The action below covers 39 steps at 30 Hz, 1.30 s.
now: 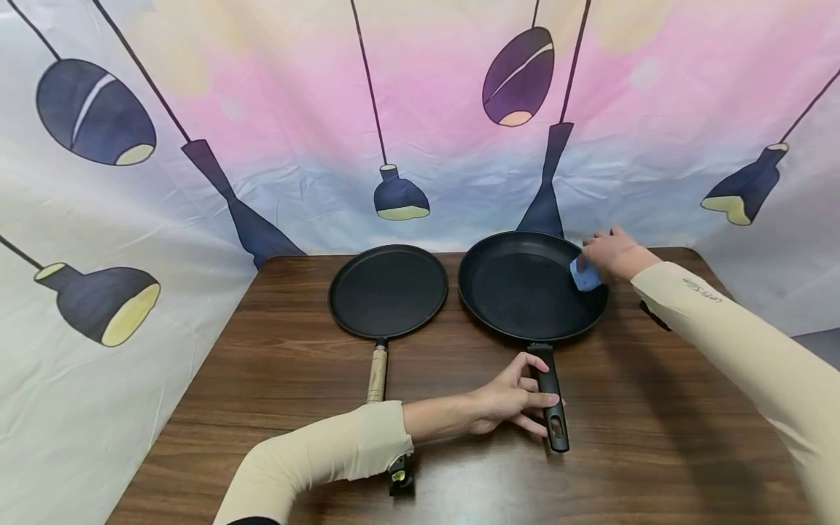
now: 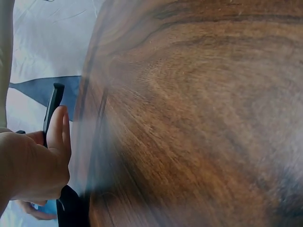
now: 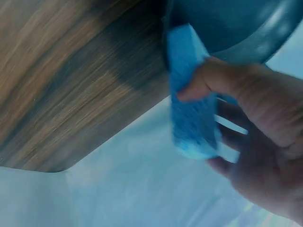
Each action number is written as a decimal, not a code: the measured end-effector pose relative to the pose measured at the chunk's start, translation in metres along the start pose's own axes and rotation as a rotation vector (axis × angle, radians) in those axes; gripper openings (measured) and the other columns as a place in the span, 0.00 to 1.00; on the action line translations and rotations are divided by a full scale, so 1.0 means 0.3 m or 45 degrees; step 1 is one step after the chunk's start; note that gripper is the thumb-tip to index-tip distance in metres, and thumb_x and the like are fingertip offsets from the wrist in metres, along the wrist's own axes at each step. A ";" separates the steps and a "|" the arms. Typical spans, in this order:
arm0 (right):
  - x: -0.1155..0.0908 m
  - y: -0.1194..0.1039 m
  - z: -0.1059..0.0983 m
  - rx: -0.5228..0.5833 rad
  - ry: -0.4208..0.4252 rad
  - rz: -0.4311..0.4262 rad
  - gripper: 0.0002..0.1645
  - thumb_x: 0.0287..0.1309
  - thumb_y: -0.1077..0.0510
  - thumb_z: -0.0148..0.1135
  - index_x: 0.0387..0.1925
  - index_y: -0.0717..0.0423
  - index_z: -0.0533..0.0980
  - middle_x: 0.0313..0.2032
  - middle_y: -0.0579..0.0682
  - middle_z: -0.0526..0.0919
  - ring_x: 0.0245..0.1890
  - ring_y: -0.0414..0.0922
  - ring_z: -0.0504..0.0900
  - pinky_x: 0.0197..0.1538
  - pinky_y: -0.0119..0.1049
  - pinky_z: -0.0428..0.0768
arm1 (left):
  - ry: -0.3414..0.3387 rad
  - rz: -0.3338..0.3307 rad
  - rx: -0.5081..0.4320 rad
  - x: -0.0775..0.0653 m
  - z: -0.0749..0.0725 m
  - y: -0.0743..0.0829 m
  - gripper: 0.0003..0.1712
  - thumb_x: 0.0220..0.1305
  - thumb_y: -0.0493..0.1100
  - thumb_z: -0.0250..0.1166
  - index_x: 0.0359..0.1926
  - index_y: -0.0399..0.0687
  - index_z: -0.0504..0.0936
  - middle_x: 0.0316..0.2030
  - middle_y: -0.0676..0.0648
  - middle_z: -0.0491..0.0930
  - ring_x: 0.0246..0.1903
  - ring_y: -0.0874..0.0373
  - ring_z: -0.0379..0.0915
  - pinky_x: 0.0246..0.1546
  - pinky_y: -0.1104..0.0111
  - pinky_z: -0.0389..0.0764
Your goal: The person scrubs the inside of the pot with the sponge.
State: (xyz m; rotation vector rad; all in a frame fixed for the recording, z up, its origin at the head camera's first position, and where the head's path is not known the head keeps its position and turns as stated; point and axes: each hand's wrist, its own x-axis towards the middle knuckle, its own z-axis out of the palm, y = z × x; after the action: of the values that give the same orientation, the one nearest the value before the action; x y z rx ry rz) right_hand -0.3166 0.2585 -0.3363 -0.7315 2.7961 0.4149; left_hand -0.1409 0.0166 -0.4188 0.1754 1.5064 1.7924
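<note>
A large black frying pan [image 1: 518, 292] lies on the table, its handle [image 1: 558, 432] toward the front. My left hand [image 1: 508, 399] grips that handle with thumb and fingers, and the left wrist view shows the same hand [image 2: 35, 163] around it. At the pan's right rim, my right hand [image 1: 613, 253] holds a blue sponge [image 1: 585, 275]. The right wrist view has the sponge [image 3: 191, 94] pinched between the thumb and fingers of the right hand [image 3: 265, 118], against the pan's rim.
Left of the frying pan lies a flat black crepe pan [image 1: 389, 290] with a wooden handle [image 1: 377, 373], partly covered by my left forearm. Both pans rest on a brown wooden table [image 1: 262, 364]. Behind hangs a cloth backdrop [image 1: 295, 87] printed with lamps.
</note>
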 end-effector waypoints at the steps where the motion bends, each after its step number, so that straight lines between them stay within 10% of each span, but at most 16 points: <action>1: -0.009 -0.005 -0.007 0.072 -0.080 0.006 0.27 0.47 0.73 0.63 0.48 0.47 0.81 0.53 0.61 0.76 0.50 0.60 0.71 0.52 0.59 0.67 | 0.004 0.000 0.000 -0.002 0.001 -0.002 0.23 0.64 0.31 0.59 0.53 0.55 0.60 0.39 0.41 0.80 0.37 0.43 0.82 0.36 0.52 0.85; 8: -0.037 -0.029 -0.035 0.472 -0.564 -0.101 0.29 0.44 0.67 0.57 0.53 0.54 0.79 0.41 0.55 0.74 0.23 0.42 0.58 0.26 0.33 0.58 | 0.072 0.015 -0.035 -0.013 0.006 -0.010 0.30 0.63 0.32 0.61 0.56 0.57 0.54 0.38 0.41 0.79 0.37 0.37 0.82 0.35 0.53 0.86; 15: -0.030 -0.107 -0.050 0.742 -0.772 -0.271 0.29 0.51 0.52 0.59 0.57 0.53 0.76 0.51 0.49 0.80 0.33 0.37 0.67 0.33 0.29 0.71 | 0.022 0.022 -0.048 -0.016 -0.007 -0.014 0.29 0.64 0.33 0.60 0.57 0.59 0.55 0.36 0.42 0.79 0.38 0.37 0.82 0.36 0.52 0.85; 22: 0.028 -0.209 -0.056 0.964 -0.784 -0.279 0.30 0.67 0.37 0.46 0.57 0.50 0.76 0.61 0.55 0.70 0.55 0.48 0.71 0.51 0.45 0.79 | -0.014 0.003 -0.036 -0.012 -0.014 -0.004 0.29 0.65 0.33 0.60 0.57 0.59 0.55 0.34 0.42 0.78 0.40 0.32 0.80 0.37 0.53 0.85; 32: 0.183 -0.274 -0.046 1.403 -0.755 -0.279 0.36 0.71 0.44 0.41 0.70 0.61 0.55 0.70 0.64 0.53 0.69 0.59 0.57 0.65 0.49 0.70 | 0.042 -0.033 -0.005 -0.001 -0.003 0.009 0.29 0.61 0.33 0.63 0.55 0.60 0.58 0.33 0.41 0.81 0.35 0.34 0.81 0.29 0.56 0.86; 39: 0.310 -0.274 -0.053 1.287 -0.435 -0.260 0.36 0.69 0.47 0.49 0.72 0.57 0.54 0.67 0.66 0.57 0.64 0.59 0.64 0.60 0.49 0.75 | 0.021 -0.051 -0.014 -0.001 -0.012 0.009 0.35 0.62 0.33 0.63 0.59 0.63 0.54 0.34 0.40 0.81 0.35 0.35 0.81 0.30 0.58 0.86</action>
State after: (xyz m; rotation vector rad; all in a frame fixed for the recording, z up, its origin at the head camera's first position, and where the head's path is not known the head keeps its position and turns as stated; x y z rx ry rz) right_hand -0.3565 0.1436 -0.3652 -0.5850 2.1435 -0.7826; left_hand -0.1439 0.0136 -0.4174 0.1247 1.5011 1.7740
